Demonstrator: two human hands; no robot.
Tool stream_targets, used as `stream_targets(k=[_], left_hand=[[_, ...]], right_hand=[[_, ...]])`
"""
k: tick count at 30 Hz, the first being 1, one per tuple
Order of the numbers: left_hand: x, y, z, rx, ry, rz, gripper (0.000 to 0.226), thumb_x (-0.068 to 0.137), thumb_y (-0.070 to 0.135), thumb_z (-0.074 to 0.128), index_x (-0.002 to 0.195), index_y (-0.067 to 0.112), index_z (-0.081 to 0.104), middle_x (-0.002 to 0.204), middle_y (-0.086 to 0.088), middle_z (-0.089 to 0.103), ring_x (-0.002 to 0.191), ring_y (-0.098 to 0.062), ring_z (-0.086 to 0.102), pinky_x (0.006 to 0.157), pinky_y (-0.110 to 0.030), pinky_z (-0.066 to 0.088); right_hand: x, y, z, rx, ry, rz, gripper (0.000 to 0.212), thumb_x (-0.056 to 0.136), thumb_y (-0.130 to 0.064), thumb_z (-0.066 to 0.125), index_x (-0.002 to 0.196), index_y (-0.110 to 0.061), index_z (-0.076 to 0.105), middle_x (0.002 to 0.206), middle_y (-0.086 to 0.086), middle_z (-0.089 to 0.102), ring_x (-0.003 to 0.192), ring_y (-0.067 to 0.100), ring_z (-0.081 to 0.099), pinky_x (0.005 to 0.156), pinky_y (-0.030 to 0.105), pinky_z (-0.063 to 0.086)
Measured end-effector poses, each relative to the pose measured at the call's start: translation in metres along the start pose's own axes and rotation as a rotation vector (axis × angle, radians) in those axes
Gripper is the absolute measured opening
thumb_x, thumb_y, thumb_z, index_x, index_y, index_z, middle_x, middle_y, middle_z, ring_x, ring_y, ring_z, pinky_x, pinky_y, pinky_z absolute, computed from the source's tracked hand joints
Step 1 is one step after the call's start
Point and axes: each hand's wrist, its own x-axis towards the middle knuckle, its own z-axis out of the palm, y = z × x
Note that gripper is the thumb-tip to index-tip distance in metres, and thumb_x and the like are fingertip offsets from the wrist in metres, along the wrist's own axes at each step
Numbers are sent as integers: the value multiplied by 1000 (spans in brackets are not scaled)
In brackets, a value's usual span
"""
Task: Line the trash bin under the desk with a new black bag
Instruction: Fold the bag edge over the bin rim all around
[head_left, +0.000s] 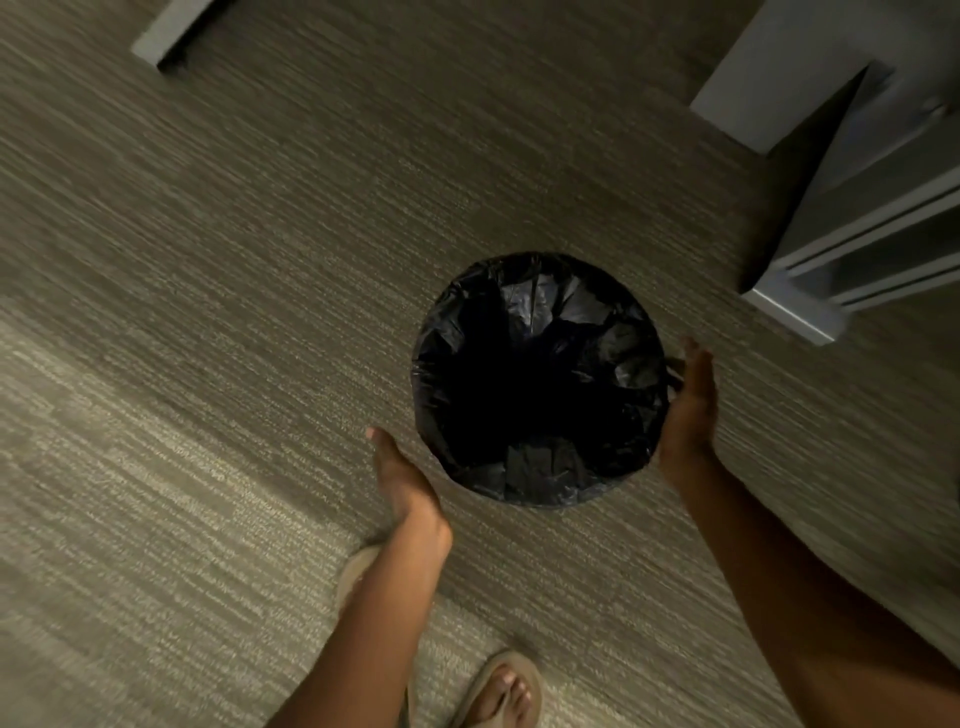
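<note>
A round trash bin (631, 470) stands on the carpet, seen from straight above. A black bag (561, 312) lines it, folded over the whole rim, with crinkled plastic showing inside. My right hand (688, 410) lies flat against the bin's right side, fingers straight and touching the bag's edge. My left hand (400, 478) hovers just off the bin's lower left side, fingers extended, holding nothing.
Grey desk legs and panels (852, 208) rise at the upper right, close to the bin. Another grey furniture leg (166, 36) sits at the top left. My feet in sandals (501, 691) stand on the striped carpet (208, 312) below the bin.
</note>
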Motion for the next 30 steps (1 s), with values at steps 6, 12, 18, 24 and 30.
stream_targets(k=[6, 12, 18, 24, 30], left_hand=[[-36, -28, 12, -99, -328, -36, 85, 90, 85, 24, 159, 36, 37, 163, 0, 43, 150, -26, 40, 121, -46, 33], [-24, -24, 16, -65, -232, -9, 81, 95, 79, 17, 160, 33, 34, 166, -4, 38, 151, -28, 39, 109, -39, 40], [-58, -42, -10, -18, -67, -130, 76, 90, 72, 53, 152, 29, 46, 149, -11, 56, 130, -32, 58, 94, -44, 51], [-88, -57, 12, -430, -234, -442, 97, 81, 88, 45, 141, 12, 59, 135, -20, 69, 127, -39, 62, 115, -54, 42], [-53, -57, 23, -416, -288, -367, 104, 81, 94, 17, 160, 30, 36, 163, -16, 42, 150, -41, 38, 124, -60, 26]], right_hand=[[27, -24, 19, -130, -315, 207, 102, 73, -93, 41, 150, -27, 53, 153, 9, 55, 136, 31, 56, 117, 54, 41], [32, -40, 17, -436, -141, 105, 92, 86, -84, 32, 149, -20, 54, 151, 15, 55, 135, 36, 55, 114, 51, 43], [34, -74, 39, -695, -216, -394, 70, 99, -67, 32, 153, -24, 46, 157, 7, 49, 141, 24, 48, 102, 25, 33], [57, -89, 77, -995, -439, -263, 77, 97, -77, 18, 153, -32, 45, 150, 9, 56, 129, 37, 56, 89, 30, 37], [66, -92, 77, -1140, -383, -140, 91, 93, -82, 7, 150, -26, 50, 119, 18, 68, 93, 34, 61, 74, 32, 38]])
